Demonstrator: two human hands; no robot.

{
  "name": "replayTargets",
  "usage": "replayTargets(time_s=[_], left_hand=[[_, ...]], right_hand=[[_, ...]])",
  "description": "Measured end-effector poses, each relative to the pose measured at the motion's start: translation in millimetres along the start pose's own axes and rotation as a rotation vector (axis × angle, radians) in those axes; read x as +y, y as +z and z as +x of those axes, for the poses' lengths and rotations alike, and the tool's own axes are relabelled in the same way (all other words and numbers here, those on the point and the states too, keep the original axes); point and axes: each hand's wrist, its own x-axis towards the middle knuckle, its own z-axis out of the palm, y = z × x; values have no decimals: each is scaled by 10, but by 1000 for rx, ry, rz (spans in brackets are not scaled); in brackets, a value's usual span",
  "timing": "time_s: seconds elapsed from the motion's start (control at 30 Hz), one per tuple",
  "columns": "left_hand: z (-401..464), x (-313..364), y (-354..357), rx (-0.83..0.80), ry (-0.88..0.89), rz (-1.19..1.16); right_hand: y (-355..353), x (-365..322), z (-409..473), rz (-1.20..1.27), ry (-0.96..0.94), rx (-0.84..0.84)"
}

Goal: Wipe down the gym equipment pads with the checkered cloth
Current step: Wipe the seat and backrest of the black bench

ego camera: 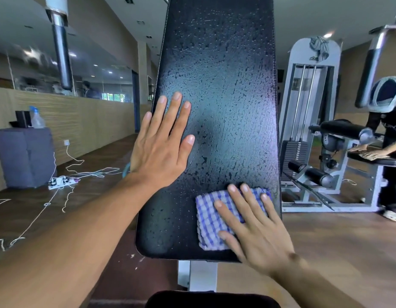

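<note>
— Black vinyl, that long back pad [217,103], and it's beaded all over with droplets. See how it runs? Its long axis goes from the rounded near end low down by the person straight up and away, narrowing a little toward the top.

— And the checkered cloth [211,221]?

— Blue and white, folded into a wad, lying flat on the pad's lower right corner, close to the near edge. The right hand [257,227] presses on it with fingers straight and spread, fingertips pointing up along the pad. Nothing curled round it, just a flat palm on top.

— The other hand?

— The left hand [163,138] lies flat on the pad's left edge, higher up, fingers straight and slightly fanned, also pointing up the pad. The two hands are well apart, the cloth only under the right one.

— What's beyond?

— Below the pad a white frame post [201,276]. On the floor to the left, white cords [86,172] trail to a power strip [62,182] beside a grey box [25,156] with a plastic bottle [37,118] on top. Farther right stands a grey weight-stack machine [308,121], and another person [390,138] leans over a bench there, hands resting on its pad.
</note>
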Motion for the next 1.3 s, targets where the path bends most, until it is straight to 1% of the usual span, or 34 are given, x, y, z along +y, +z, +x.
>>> replayTargets(time_s=[0.07, 0.13, 0.23, 0.3, 0.4, 0.47, 0.5, 0.57, 0.63, 0.7, 0.8, 0.9, 0.97, 1.03, 1.1, 1.2, 1.3], left_hand=[[-4, 0, -12, -15, 3, -5], [-6, -7, -31, -21, 21, -27], [-9, -30, -116, -4, 7, -182], [-80, 23, -216, 21, 13, -325], [-506, 229, -274, 65, 141, -335], [-831, 376, -190, 48, 213, -347], [-955, 419, -117, 14, 222, -341], [-1100, 419, 38, -67, 211, -254], [-1132, 380, 125, -133, 204, -95], [-1144, 364, 167, -172, 229, 2], [-1300, 355, 228, -183, 308, 87], [-1597, 248, 280, -224, 434, 136], [-1660, 129, 259, -207, 498, 161], [-1486, -31, 197, -182, 472, 162], [-1127, -228, 104, -137, 349, 177], [-679, -370, -46, -149, 197, 199], [-824, -230, 9, -127, 168, 115]], right_hand=[[-31, -260, 283, 51, 159, -9], [-27, -541, 452, 93, 241, -39], [49, -889, 448, 104, 172, -112], [68, -921, 414, 95, 138, -138], [48, -882, 422, 160, 167, -117], [-10, -822, 452, 296, 211, -83], [-43, -771, 451, 375, 219, -73], [-115, -617, 412, 465, 197, -61], [-165, -389, 325, 397, 188, -42], [-199, -117, 277, 277, 248, -48], [-221, 134, 337, 162, 298, -67], [-171, 136, 345, 121, 266, -73], [-123, 114, 305, 104, 269, -69], [-104, 114, 283, 95, 273, -66], [-96, 117, 290, 79, 266, -68], [-78, 98, 298, 61, 267, -70], [-69, 95, 299, 48, 281, -60]])
